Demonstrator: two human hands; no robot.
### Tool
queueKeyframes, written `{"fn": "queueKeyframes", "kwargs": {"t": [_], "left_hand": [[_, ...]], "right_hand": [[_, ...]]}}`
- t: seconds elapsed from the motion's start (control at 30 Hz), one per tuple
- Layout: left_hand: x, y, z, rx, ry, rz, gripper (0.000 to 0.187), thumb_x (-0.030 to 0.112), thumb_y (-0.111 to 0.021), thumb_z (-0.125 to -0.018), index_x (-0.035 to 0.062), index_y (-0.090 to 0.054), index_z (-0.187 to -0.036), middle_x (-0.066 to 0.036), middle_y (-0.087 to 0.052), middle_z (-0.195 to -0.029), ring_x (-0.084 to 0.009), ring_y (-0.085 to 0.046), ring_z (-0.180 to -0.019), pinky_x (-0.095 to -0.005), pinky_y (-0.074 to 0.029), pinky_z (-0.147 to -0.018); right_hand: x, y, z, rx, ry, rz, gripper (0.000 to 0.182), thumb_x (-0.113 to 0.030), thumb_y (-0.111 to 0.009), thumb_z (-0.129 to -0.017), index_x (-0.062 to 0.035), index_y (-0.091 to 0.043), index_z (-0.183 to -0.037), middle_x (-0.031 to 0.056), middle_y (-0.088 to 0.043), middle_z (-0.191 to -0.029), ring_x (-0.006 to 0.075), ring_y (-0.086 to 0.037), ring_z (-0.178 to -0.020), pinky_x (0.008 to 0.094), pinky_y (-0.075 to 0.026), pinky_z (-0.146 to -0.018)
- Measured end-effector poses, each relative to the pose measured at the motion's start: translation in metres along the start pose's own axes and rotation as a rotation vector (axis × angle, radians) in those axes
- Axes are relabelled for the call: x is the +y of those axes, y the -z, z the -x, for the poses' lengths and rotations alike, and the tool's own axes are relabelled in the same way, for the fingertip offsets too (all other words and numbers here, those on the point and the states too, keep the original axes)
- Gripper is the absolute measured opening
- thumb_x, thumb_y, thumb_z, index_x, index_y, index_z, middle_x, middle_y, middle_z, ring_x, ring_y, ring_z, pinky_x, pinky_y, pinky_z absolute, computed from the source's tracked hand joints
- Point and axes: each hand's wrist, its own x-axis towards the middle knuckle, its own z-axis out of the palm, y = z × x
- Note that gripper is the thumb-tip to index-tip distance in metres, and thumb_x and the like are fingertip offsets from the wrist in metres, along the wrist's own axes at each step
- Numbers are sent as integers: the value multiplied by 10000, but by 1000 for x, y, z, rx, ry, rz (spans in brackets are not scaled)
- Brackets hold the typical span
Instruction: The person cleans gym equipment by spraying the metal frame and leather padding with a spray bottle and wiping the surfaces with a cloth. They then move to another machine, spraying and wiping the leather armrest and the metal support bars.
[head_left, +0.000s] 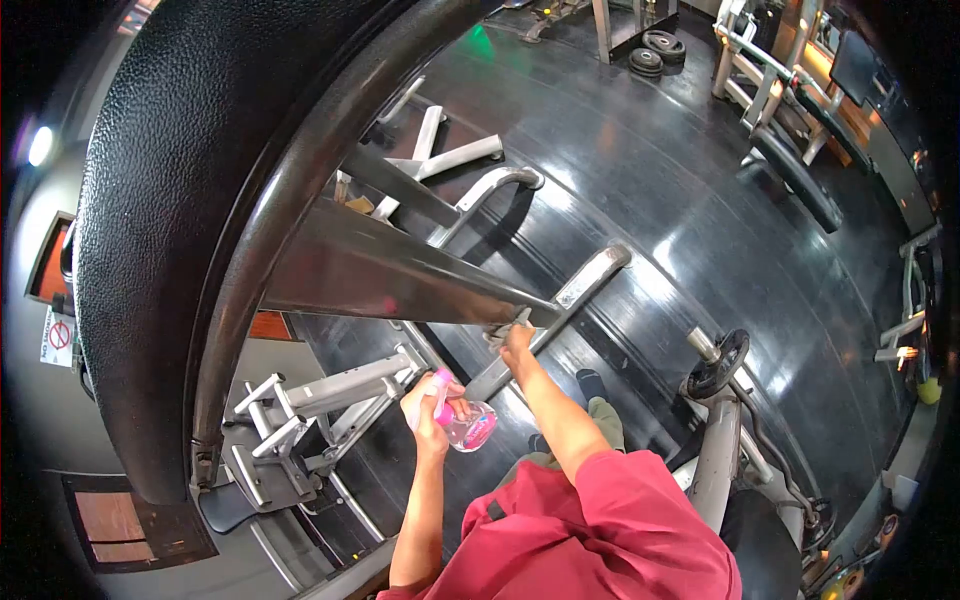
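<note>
My left hand (428, 415) is wrapped around a clear spray bottle (472, 428) with a pink trigger head and a pink label. The bottle is tilted, its base pointing to the lower right. My right hand (517, 340) is closed on a greyish cloth (497, 335), pressed against the lower end of a dark metal frame post (400, 270) of a gym machine. That post meets a silver floor bar (590, 280) just beside the cloth. A large black padded cushion (150, 200) of the machine looms close at the upper left.
Weight plates (648, 62) lie on the dark floor at the back. Another machine (790, 160) stands at the far right. Close on my right is a bar with a black plate (718, 365). A silver bench frame (330, 390) is at the left.
</note>
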Motion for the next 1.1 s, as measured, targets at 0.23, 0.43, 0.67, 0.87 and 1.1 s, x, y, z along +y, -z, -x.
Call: {"fn": "queueKeyframes", "kwargs": {"t": [0.23, 0.43, 0.67, 0.87, 1.1], "left_hand": [[4, 8, 6, 16, 11, 9, 498, 390, -524, -934, -100, -601, -888, -176, -624, -751, -214, -546, -460, -350, -489, -482], [8, 10, 17, 22, 15, 27, 501, 357, -506, -972, -122, -616, -875, -150, -586, -747, -209, -581, -482, -341, -509, -519], [1, 23, 30, 43, 18, -3, 472, 400, -513, -941, -63, -585, -886, -183, -618, -778, -206, -531, -465, -356, -479, -501], [0, 13, 38, 65, 17, 28, 469, 328, -487, -968, -112, -605, -858, -143, -571, -702, -203, -573, -480, -336, -503, -513], [2, -10, 35, -29, -18, 90, 467, 323, -501, -984, -116, -611, -867, -153, -585, -771, -206, -580, -497, -333, -509, -535]], "right_hand": [[-42, -10, 100, -126, 407, 584, 377, -140, -518, -985, -107, -386, -1337, 195, -549, -1280, 312, -562, -1144, 421, -437, -953], [11, 25, -26, 76, 236, 481, 395, -155, -553, -967, -188, -426, -1340, 180, -621, -1225, 332, -603, -1120, 450, -464, -942], [-34, 24, -4, 101, 225, 917, 377, -267, -610, -941, -197, -456, -1278, 204, -636, -1180, 410, -608, -1101, 471, -466, -933], [-70, 4, 118, -297, 401, 762, 427, -357, -647, -949, -145, -495, -1287, 152, -620, -1179, 298, -596, -1100, 412, -456, -907], [-160, -5, 204, -491, 479, 663, 437, -295, -644, -977, -80, -453, -1306, 117, -583, -1184, 203, -555, -1101, 351, -446, -951]]}}
